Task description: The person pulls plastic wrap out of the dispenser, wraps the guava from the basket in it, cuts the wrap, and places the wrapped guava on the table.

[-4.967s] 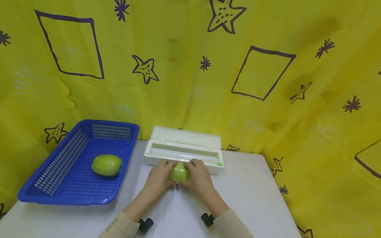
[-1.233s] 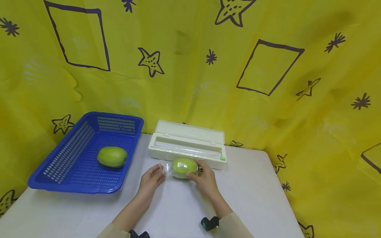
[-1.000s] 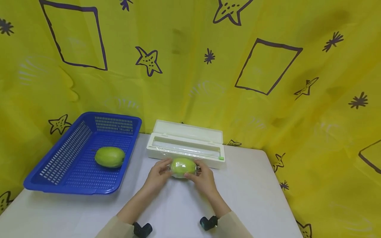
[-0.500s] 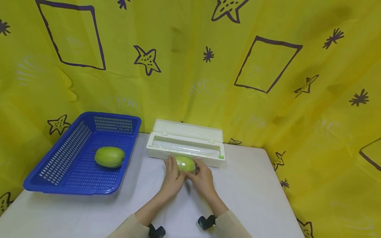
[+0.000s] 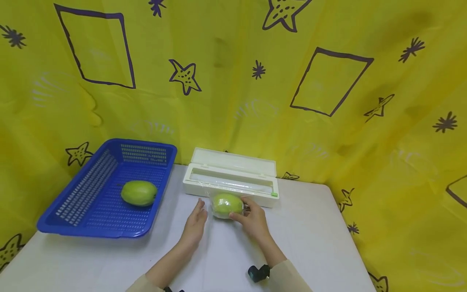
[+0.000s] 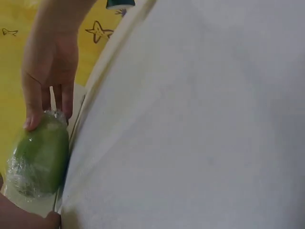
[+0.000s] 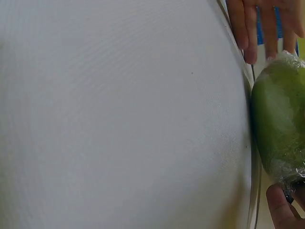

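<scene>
A green oval fruit [image 5: 227, 206] wrapped in shiny cling film lies sideways before the white cling film box. My right hand [image 5: 256, 221] holds its right end, thumb on the near side. In the right wrist view, the thumb [image 7: 279, 205] is at the gathered film around the dark stem end. My left hand [image 5: 193, 229] is just left of the fruit, fingers straight and apart from its body. Loose film at the fruit's left end reaches toward those fingers. The left wrist view shows crinkled film [image 6: 28, 179] over the end nearest the left hand.
Behind the fruit stands the cling film box [image 5: 193, 189], lid up, roll [image 5: 230, 181] inside and a green slider [image 5: 274, 194] at its right. At left, a blue basket [image 5: 98, 234] holds another green fruit [image 5: 139, 193]. A yellow patterned curtain [image 5: 219, 101] backs the white table [image 5: 303, 227].
Five seconds ago both hands held the fruit end-on; it has since turned sideways. Half a second ago my left hand touched its left side; that hand has drawn back left. The right hand keeps its hold.
</scene>
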Action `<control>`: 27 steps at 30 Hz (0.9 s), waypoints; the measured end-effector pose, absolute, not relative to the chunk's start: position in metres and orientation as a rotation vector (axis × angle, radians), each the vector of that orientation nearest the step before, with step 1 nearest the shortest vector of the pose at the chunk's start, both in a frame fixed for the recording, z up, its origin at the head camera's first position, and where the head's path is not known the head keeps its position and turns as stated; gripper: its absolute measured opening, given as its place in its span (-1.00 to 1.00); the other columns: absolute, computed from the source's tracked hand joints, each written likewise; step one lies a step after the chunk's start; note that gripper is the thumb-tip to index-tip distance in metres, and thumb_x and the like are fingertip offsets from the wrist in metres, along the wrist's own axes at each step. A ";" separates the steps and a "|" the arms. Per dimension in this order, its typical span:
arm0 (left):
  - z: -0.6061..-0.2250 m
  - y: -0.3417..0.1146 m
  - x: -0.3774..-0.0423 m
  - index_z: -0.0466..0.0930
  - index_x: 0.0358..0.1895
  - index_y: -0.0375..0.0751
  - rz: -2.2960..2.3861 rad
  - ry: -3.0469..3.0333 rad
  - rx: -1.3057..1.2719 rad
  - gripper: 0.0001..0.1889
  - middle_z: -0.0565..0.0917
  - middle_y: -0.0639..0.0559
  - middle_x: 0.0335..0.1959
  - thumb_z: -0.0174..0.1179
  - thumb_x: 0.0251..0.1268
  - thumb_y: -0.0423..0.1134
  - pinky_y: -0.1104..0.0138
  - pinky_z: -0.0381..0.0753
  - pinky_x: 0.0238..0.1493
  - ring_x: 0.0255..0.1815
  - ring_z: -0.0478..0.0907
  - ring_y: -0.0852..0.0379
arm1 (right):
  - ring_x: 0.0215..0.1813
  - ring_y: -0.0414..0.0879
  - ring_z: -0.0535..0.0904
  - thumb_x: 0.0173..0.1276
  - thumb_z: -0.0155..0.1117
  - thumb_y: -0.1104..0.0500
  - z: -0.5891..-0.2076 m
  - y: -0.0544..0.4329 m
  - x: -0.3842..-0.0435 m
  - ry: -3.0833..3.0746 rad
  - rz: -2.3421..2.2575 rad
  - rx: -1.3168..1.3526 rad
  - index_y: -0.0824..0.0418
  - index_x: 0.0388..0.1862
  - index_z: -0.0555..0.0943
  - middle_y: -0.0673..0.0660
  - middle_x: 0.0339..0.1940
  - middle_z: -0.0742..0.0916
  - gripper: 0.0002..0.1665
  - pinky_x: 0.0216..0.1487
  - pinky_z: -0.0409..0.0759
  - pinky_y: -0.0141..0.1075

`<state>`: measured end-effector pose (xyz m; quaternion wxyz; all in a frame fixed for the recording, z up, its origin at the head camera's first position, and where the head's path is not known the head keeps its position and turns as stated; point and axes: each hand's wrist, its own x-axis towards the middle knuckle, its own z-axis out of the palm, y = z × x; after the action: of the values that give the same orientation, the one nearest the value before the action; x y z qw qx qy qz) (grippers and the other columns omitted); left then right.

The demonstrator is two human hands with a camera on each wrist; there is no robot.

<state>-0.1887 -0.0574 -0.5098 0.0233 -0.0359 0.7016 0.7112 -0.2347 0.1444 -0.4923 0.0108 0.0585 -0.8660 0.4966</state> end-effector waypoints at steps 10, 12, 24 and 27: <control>-0.515 -0.040 -0.209 0.06 0.56 -0.32 1.775 2.768 0.196 -0.42 0.16 -0.27 0.55 -0.10 0.62 -0.17 -0.11 0.12 0.50 0.55 0.10 -0.26 | -0.20 -0.09 0.63 0.02 0.61 -0.06 -0.492 0.142 -0.235 -2.713 1.298 0.333 0.35 0.23 0.56 0.25 0.05 0.73 -0.14 -0.25 0.62 -0.37; -0.514 -0.039 -0.211 0.07 0.55 -0.33 1.759 2.770 0.200 -0.42 0.18 -0.28 0.55 -0.08 0.61 -0.18 -0.11 0.15 0.49 0.54 0.13 -0.26 | -0.19 -0.09 0.62 0.03 0.60 -0.06 -0.490 0.142 -0.235 -2.722 1.264 0.334 0.35 0.25 0.55 0.23 0.07 0.72 -0.13 -0.23 0.62 -0.33; -0.513 -0.057 -0.210 0.16 0.48 -0.26 1.925 2.518 0.113 -0.38 0.33 -0.30 0.46 0.05 0.54 -0.01 -0.02 0.53 0.25 0.29 0.50 -0.25 | -0.11 -0.03 0.65 -0.06 0.68 -0.04 -0.494 0.140 -0.222 -2.574 1.562 0.086 0.20 0.33 0.37 0.28 0.17 0.69 0.01 -0.11 0.65 -0.28; -0.508 -0.061 -0.210 0.36 0.40 -0.25 1.882 2.572 0.111 -0.38 0.49 -0.28 0.34 0.07 0.49 0.11 0.05 0.65 0.11 0.13 0.65 -0.15 | -0.19 -0.08 0.65 0.01 0.64 -0.08 -0.493 0.140 -0.223 -2.544 1.579 0.082 0.13 0.18 0.47 0.26 0.05 0.74 -0.19 -0.22 0.64 -0.33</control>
<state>-0.2104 -0.0612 -0.5083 -0.0238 0.0347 0.8063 0.5900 -0.2231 0.1395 -0.4929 0.0733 0.0273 -0.8471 0.5256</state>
